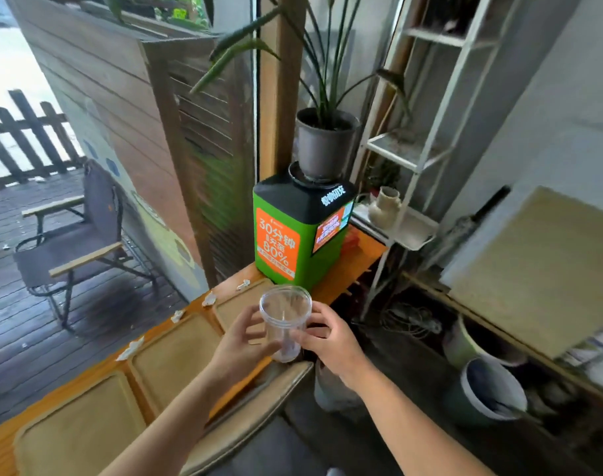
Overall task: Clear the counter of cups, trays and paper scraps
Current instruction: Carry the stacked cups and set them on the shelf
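Note:
A clear plastic cup [285,321] is held upright above the counter's inner edge, empty as far as I can see. My left hand [242,341] grips its left side and my right hand [327,338] grips its right side, fingers curled round the wall. Several tan trays lie in a row on the orange wooden counter [358,266]: one far [229,305], one in the middle [174,359], one near [76,427]. Small white paper scraps [131,348] lie along the counter's outer edge, with more of these scraps [209,298] farther along.
A green and black box [294,235] with orange labels stands at the counter's far end, a potted plant [324,142] on top. A white shelf rack [406,149] stands to the right. Buckets [492,393] sit on the floor behind the counter. A folding chair [83,242] is outside on the deck.

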Tool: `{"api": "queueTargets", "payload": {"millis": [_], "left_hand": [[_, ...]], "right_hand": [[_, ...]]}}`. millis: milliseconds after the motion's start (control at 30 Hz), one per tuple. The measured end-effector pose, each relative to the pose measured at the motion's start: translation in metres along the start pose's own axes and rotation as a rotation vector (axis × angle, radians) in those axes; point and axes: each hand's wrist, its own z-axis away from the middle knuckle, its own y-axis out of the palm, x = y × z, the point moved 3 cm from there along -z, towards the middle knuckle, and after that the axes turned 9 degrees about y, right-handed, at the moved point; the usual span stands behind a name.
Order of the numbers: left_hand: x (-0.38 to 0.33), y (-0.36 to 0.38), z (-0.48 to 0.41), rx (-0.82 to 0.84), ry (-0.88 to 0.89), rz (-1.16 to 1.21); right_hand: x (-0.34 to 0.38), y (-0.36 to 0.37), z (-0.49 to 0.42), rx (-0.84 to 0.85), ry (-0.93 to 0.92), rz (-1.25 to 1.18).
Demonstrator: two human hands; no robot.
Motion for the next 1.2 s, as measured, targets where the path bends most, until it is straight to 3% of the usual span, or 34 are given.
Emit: {"api": "queueTargets", "payload": {"millis": [267,700,1200], "left_hand": [[-0.040,0.112,-0.030,0.183,0.074,-0.066],[-0.083,0.395,-0.077,0.392,0.169,-0.196],[-0.086,0.509,-0.214,0.451,0.189,-0.249]], "right_hand": [[-0.018,-0.109,0.027,-0.193,-0.042,0.116],[-0.078,-0.369,0.083,-0.484,-0.027,0.115],[-0.077,-0.508,-0.017,-0.514,0.012,0.107]]}}
